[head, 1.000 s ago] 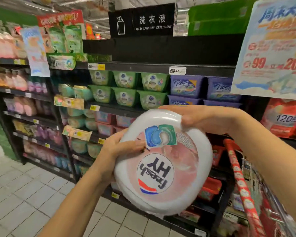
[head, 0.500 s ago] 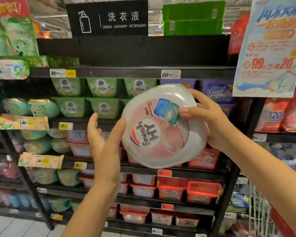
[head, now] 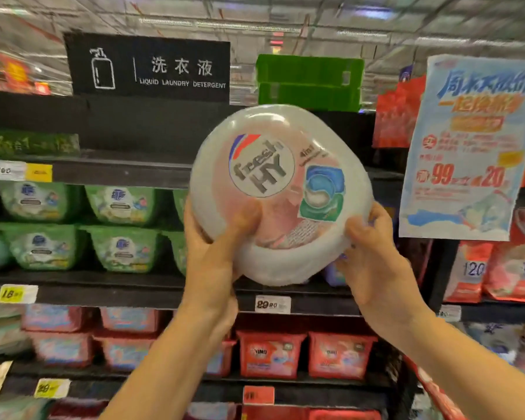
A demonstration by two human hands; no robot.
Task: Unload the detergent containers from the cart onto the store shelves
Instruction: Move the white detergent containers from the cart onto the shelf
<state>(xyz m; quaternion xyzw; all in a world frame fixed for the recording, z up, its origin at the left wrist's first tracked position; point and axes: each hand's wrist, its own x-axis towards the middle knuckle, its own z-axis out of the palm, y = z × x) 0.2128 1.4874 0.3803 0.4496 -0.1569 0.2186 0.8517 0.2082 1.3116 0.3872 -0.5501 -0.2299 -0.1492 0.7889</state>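
- Left hand (head: 212,247) grips the lower left rim of the round white plastic detergent tub with the pink "fresh HY" label (head: 281,192): thumb pressed on the face, fingers curled behind.
- Right hand (head: 373,262) grips the lower right rim, fingers curled round it.
- The tub is held aloft, tilted, before the front edge of the upper black shelf (head: 119,171); it rests on no shelf.
- Progress, as judged: this tub is off the cart but not yet shelved. The cart's load is out of view, so the remainder cannot be told.
- Against half a second ago: the left hand was spread and apart from the tub, and the right alone held it. The tub is now higher, its label nearer upright.
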